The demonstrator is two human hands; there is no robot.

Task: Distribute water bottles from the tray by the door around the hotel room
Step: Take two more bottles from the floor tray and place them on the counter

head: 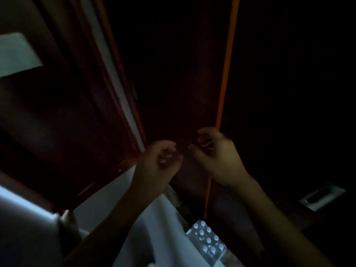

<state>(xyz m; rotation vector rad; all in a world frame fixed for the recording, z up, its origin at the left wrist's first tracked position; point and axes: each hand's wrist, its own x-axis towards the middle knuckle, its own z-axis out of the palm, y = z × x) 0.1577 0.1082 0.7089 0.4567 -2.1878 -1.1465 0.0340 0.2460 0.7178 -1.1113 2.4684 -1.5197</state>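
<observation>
Bottles [207,240] sit capped in the tray [189,235] low near me, untouched. My left hand [157,162] and right hand [215,151] hang loosely curled, holding nothing, before the dark door [173,74]. I judge pickup comes next: reach down, grasp one

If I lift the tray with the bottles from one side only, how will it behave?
The tray probably feels heavy, since about ten capped bottles stand packed on it. Lifted by one side, they would likely slide or topple: they look tall and upright. Both hands, level, seems safer; the left hand and right hand hold nothing.
</observation>
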